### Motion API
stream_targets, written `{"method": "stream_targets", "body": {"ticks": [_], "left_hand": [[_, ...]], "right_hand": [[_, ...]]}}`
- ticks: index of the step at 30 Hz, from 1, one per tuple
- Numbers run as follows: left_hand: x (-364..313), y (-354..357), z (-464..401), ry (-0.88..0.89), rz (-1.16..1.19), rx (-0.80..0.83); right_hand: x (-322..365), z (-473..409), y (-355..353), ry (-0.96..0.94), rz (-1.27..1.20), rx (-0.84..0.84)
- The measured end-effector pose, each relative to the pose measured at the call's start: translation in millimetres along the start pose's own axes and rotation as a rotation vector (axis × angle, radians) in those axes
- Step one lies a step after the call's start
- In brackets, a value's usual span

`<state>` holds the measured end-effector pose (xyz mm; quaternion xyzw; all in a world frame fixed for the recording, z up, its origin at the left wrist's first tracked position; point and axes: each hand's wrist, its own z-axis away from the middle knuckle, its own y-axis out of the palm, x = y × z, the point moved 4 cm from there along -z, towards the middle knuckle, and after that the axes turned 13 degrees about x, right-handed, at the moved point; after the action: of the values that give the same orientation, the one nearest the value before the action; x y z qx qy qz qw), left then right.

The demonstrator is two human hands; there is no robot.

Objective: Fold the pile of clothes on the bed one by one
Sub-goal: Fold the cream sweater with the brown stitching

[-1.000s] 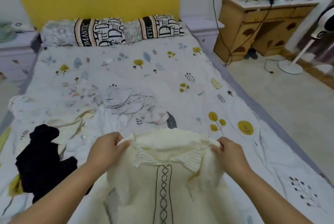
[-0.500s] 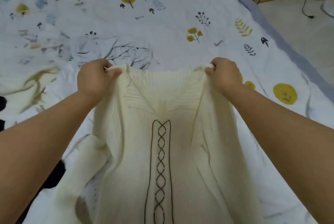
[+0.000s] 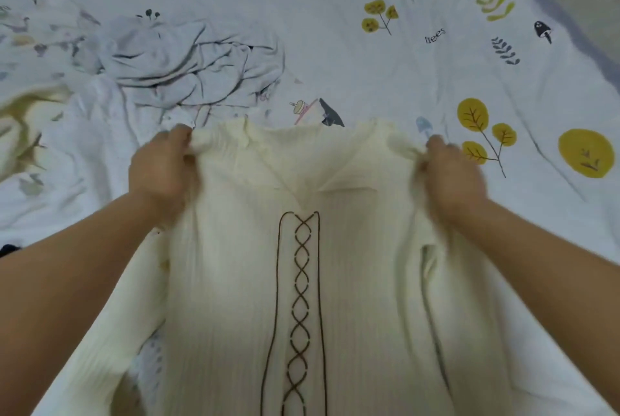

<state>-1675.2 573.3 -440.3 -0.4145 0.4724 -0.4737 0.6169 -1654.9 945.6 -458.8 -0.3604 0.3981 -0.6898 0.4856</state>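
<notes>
Cream sweater (image 3: 352,281) is now stretched flatter over the bed (image 3: 335,46) than half a second ago, lacing facing up. Left hand (image 3: 161,174) and right hand (image 3: 453,177) still pinch its shoulders, pulled wider apart, and the view's dipped closer.

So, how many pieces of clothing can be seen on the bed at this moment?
3, perhaps more out of frame: the cream knit sweater gripped at the shoulders by the left hand and right hand, a crumpled pale grey garment beyond it, and a dark garment's edge at far left.
</notes>
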Motion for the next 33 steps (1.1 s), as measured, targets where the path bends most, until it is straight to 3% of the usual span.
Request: {"method": "stream_targets", "body": {"ticks": [3,7,10,13,16,18,20,26,33], "left_hand": [[-1,-11,-11,-0.009,-0.037,-0.122],[-27,8,3,0.005,-0.032,-0.092],[-56,45,38,0.145,-0.076,-0.02],[-53,88,69,0.228,-0.259,0.226],[-29,111,72,0.103,-0.312,0.474],[-30,109,67,0.087,-0.342,0.53],[-37,102,72,0.11,-0.332,0.502],[-43,83,160,0.16,-0.018,0.164],[5,97,237,-0.175,0.078,0.226]], "right_hand": [[-26,-20,-28,0.009,0.054,-0.162],[-21,-21,-26,0.201,-0.209,-0.147],[20,20,0,0.051,-0.168,-0.123],[36,60,53,-0.111,0.042,0.012],[13,64,88,-0.135,0.225,0.168],[8,60,89,-0.129,0.216,0.226],[17,66,81,-0.125,0.193,0.243],[29,147,81,-0.21,-0.04,0.219],[-8,221,125,0.036,-0.026,0.188]]}}
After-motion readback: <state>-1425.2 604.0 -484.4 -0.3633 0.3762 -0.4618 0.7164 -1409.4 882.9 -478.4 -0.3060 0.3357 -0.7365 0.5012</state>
